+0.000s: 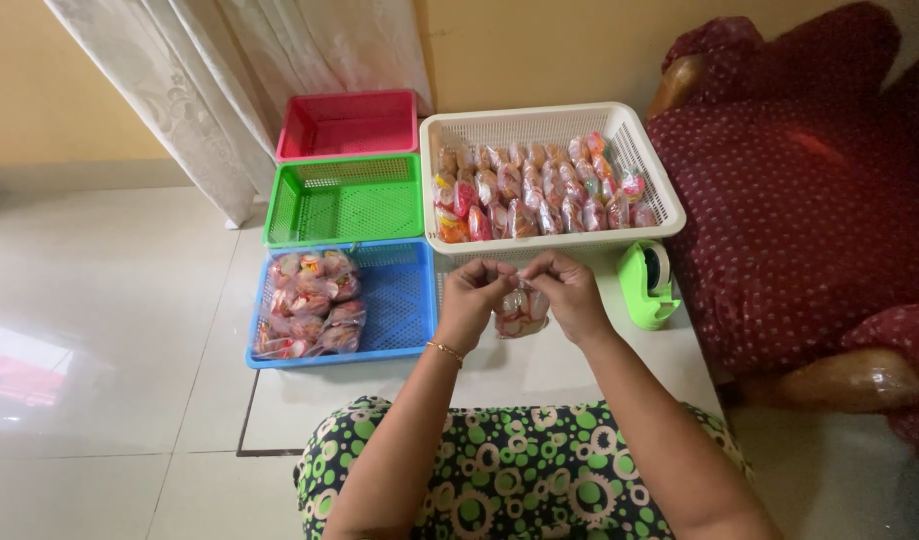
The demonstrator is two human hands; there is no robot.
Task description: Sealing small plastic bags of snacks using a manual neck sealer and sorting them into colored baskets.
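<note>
Both hands, left hand point(471, 292) and right hand point(569, 290), pinched the small snack packet point(520, 312) at its neck, mid-closing by the look; the green tape dispenser point(647, 283) sat near.

Bright even daylight; window glare on glossy floor point(59, 330) left; sharp focus.

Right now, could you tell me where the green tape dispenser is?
The green tape dispenser stands on the floor right of the right hand, beside the white basket.
</note>
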